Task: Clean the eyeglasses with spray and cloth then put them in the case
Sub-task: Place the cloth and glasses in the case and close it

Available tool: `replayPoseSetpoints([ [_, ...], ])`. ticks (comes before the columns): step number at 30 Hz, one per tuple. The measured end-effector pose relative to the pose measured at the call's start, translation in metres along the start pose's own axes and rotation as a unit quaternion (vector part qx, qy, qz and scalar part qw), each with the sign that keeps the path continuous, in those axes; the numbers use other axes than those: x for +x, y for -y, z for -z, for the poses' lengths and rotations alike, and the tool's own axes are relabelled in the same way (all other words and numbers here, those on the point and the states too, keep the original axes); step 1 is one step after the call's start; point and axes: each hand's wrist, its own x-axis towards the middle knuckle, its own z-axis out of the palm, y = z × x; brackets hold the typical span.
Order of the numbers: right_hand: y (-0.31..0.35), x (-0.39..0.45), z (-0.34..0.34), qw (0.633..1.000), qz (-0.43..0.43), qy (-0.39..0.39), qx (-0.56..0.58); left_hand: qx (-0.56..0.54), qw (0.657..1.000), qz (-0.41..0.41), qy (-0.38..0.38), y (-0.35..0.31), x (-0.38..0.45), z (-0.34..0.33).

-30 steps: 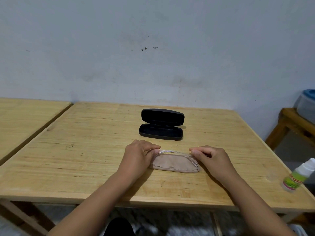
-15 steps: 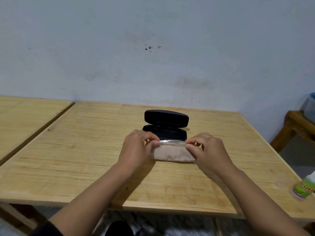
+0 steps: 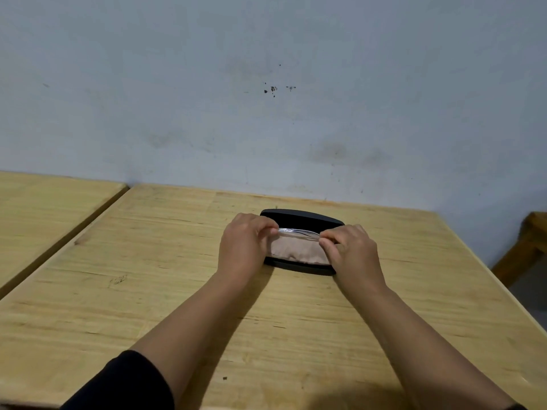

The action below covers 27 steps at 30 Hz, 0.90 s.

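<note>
A pale wooden table (image 3: 177, 291) stands against a scuffed grey-blue wall (image 3: 266, 113), a second table (image 3: 44, 208) just beside it.

Both hands (image 3: 245, 244) carried cloth-wrapped eyeglasses (image 3: 299, 250) forward, now over the open case (image 3: 302, 218) (spray bottle gone from view)
</note>
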Motion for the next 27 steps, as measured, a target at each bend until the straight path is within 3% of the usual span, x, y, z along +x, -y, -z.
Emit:
replayPoseSetpoints([
  [11,-0.010,0.001,-0.011,0.998,-0.027,0.049,-0.033,-0.007,0.994,0.058,0.092,0.010,0.004,-0.009],
  [21,-0.010,-0.002,-0.012,0.998,-0.020,0.033,-0.049,-0.055,0.983,0.122,0.126,0.012,0.005,-0.007],
  [27,-0.008,-0.007,-0.002,0.998,-0.066,0.021,-0.002,-0.100,0.980,0.149,0.083,0.015,-0.008,-0.001],
])
